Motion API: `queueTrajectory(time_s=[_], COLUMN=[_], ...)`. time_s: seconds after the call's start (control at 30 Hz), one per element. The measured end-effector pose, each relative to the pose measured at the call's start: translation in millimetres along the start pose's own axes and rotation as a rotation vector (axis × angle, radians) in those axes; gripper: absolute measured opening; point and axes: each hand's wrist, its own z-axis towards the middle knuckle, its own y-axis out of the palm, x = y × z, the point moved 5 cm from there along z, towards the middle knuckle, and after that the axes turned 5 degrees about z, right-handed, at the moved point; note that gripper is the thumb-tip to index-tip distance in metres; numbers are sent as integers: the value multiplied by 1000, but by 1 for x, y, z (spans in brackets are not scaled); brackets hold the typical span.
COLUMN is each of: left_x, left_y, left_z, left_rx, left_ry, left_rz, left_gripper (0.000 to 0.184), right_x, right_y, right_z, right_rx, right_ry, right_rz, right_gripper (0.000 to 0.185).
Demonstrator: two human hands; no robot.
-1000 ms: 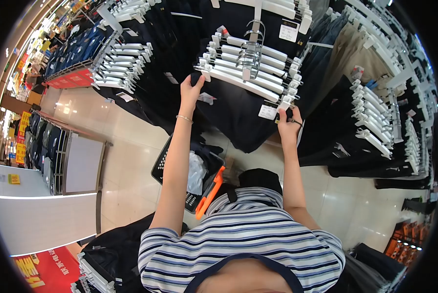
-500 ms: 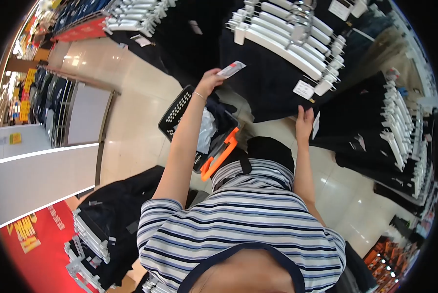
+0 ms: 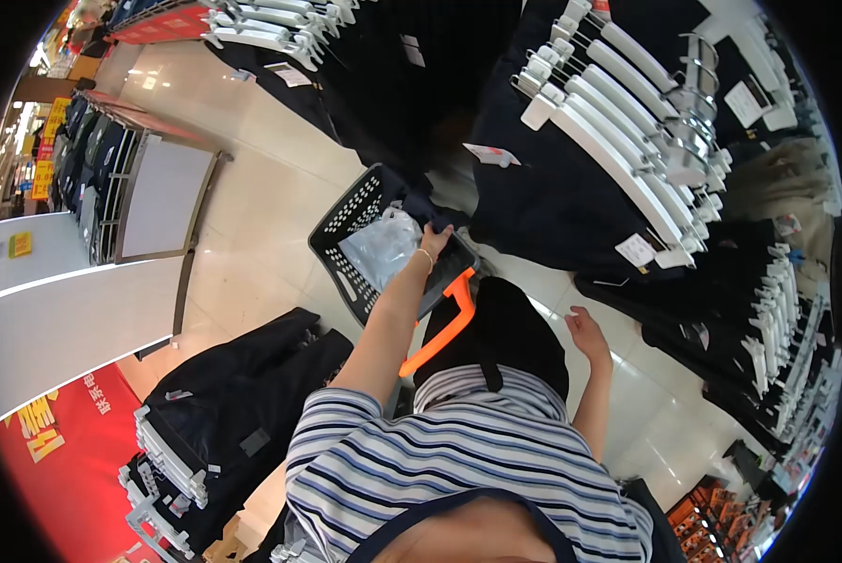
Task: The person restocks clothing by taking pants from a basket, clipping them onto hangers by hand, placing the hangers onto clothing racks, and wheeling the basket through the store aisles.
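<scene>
My left hand (image 3: 435,241) is inside the black basket (image 3: 346,211), its fingers closed on dark cloth (image 3: 421,199) beside a clear plastic bag (image 3: 383,246). An orange handle (image 3: 444,330) rises from the basket's near side. My right hand (image 3: 585,330) hangs over the floor at the right, holding nothing, with its fingers partly curled and apart. Above both hands, dark trousers (image 3: 543,202) hang from several white hangers (image 3: 618,141) on a metal arm. A white tag (image 3: 491,155) and a white label (image 3: 636,250) show on them.
More dark trousers (image 3: 712,291) hang at the right. Another rack of dark clothes (image 3: 224,389) is at the lower left, near a red sign (image 3: 83,469). A white display panel (image 3: 166,195) stands at the left. Tiled floor (image 3: 252,206) runs between the racks.
My left hand has let go of the white tag and come down into the basket, onto the dark cloth. My right hand has moved down, away from the hanging trousers. The view has shifted.
</scene>
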Motion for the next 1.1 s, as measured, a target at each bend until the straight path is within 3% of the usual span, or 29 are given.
queueTrajectory(time_s=[0.07, 0.17, 0.2, 0.3, 0.33, 0.43, 0.47, 0.57, 0.7, 0.8, 0.87, 1.0, 1.1], left_x=[7, -10, -8, 16, 25, 15, 9, 7, 68, 105, 126, 157, 144], left_y=[14, 45, 45, 39, 33, 23, 21, 0, -48, -66, -66, -64, -66], left_z=[5, 35, 33, 18, 8, 5, 10, -28, -156, -255, -310, -398, -413], left_rx=[166, -16, 43, 85, 200, 280, 334, 48, -366, -566, -704, -911, -996], left_ry=[200, 217, 223, 215, 316, 354, 457, 213, 438, 512, 637, 786, 709], left_rz=[124, 111, 132, 353, 370, 206, 97, -782, -986, -1009, -1015, -794, -719], left_gripper=[78, 80, 53, 26, 11, 14, 9, 7, 9, 14, 12, 7, 7], right_x=[-1, 6, 11, 19, 23, 19, 13, -16, -79, -141, -182, -235, -253], right_y=[5, 12, 15, 22, 26, 29, 28, 30, 46, 84, 108, 140, 135], right_z=[-11, -26, -29, -38, -41, -44, -41, -25, 11, 36, 43, 35, 21], right_rx=[9, 0, -3, -17, -22, -37, -41, -69, -163, -140, -219, -297, -309], right_ry=[20, 71, 82, 144, 173, 186, 171, 77, -131, -534, -642, -576, -431], right_rz=[44, 53, 54, 55, 61, 54, 47, 41, 114, 147, 200, 448, 651], right_gripper=[37, 36, 36, 36, 36, 36, 37, 37, 47, 54, 48, 37, 33])
